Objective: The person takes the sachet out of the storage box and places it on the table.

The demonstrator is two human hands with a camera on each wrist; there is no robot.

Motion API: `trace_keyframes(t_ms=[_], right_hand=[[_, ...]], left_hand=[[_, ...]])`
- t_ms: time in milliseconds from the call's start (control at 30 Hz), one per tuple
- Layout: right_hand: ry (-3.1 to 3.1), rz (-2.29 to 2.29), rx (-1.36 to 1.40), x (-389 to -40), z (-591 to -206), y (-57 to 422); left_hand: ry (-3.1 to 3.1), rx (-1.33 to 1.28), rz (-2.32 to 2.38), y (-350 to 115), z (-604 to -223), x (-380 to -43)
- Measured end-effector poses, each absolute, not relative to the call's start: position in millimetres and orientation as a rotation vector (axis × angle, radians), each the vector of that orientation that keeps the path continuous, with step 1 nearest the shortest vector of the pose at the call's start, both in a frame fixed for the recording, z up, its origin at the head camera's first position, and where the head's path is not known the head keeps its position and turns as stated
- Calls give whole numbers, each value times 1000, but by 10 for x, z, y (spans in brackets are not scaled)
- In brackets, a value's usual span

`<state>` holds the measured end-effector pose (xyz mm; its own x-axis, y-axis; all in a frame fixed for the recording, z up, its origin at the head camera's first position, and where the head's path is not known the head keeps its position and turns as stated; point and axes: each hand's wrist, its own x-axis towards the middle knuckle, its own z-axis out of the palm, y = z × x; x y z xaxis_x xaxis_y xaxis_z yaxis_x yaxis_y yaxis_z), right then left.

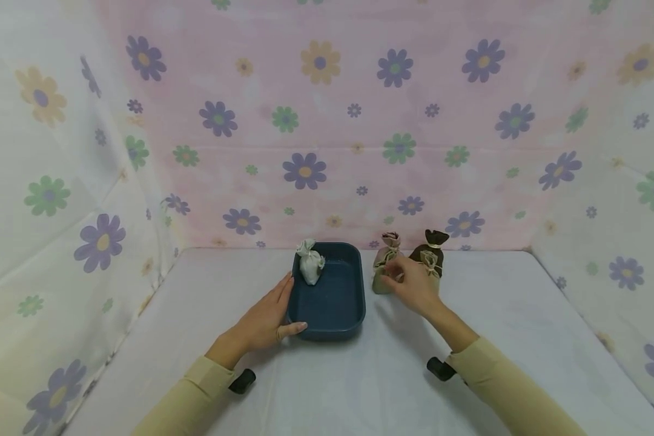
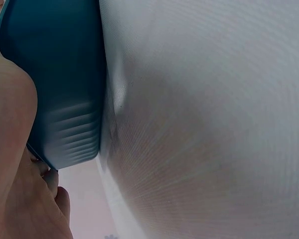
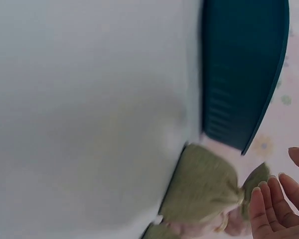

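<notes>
A dark blue rectangular tray [image 1: 327,303] stands on the table, with a small white tied pouch [image 1: 311,266] at its far left inside. My left hand [image 1: 261,318] rests against the tray's left side, fingers fairly straight along the wall and thumb over the near corner. To the right of the tray, my right hand [image 1: 411,281] is at an olive green pouch [image 3: 199,184], its thumb apart from its fingers. The fingertips overlap the pouch's gathered top in the right wrist view; contact is unclear. A mauve pouch [image 1: 390,242] stands behind it.
Right of the mauve pouch stand a dark brown pouch [image 1: 435,241] and a khaki pouch [image 1: 429,260], partly hidden by my right hand. White cloth covers the table [image 1: 327,387]. Flowered fabric walls [image 1: 349,127] enclose the back and both sides.
</notes>
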<state>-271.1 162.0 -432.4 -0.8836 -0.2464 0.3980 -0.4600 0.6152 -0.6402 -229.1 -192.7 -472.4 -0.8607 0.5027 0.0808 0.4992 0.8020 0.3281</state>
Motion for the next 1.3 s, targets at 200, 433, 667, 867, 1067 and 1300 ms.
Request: trace_keyframes(t_ms=[200,433,667,867,1067,1300], right_hand=[[-2605,1213,610,-2709,-4243,1396],[-2604,1237,708,-2801,-4194,1103],[-2649,1303,732,-2926,-4249,860],[-2668,1339,753,-3034,-4316,681],[-2684,1371,728,-3137,-4420,541],[-2677,1383,741,-3197,-4508,394]], left_hand=[[2971,832,537,-1918,-4719,-2294],[2982,836,542,-1908,-4718,-2304],[2971,823,559,-1902,-4726,-2293],[2966,825,552,-1904,-4703,-2273],[2970,835,543,-1918,-4711,-2277],[2978,836,543,-1934,-4718,-2285]])
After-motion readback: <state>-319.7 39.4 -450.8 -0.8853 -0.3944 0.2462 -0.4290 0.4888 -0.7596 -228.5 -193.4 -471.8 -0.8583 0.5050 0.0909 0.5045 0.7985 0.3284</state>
